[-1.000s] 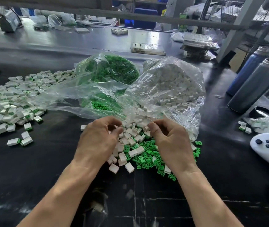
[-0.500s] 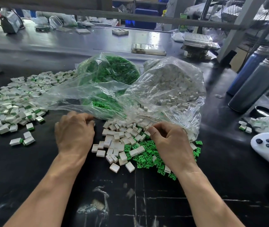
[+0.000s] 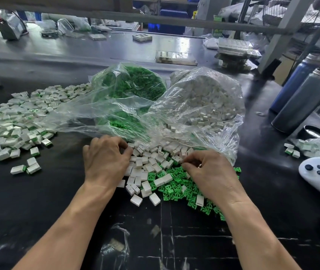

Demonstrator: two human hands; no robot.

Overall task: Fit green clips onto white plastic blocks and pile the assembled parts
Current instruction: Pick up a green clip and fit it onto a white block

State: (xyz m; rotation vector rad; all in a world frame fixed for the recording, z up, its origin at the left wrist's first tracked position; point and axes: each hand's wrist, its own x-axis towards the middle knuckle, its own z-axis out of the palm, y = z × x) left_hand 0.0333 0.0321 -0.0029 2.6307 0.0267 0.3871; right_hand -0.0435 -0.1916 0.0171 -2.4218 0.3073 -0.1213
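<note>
Loose white blocks (image 3: 147, 172) and green clips (image 3: 176, 190) lie mixed in a heap at the mouths of two clear bags. My left hand (image 3: 106, 162) rests palm down at the heap's left edge, its fingers and thumb curled round a white block. My right hand (image 3: 211, 174) sits over the green clips, its fingertips pinched together on a small piece, seemingly a green clip, mostly hidden by the fingers. A wide pile of assembled parts (image 3: 15, 121) spreads across the left of the table.
A bag of green clips (image 3: 133, 84) and a bag of white blocks (image 3: 203, 102) stand behind the heap. Two tall metal bottles (image 3: 303, 100) stand at the right, with a white controller (image 3: 318, 172) and a small bag of parts (image 3: 318, 147) near them.
My left hand swung out left toward the assembled pile, then came back to the white blocks. My right hand stayed over the green clips.
</note>
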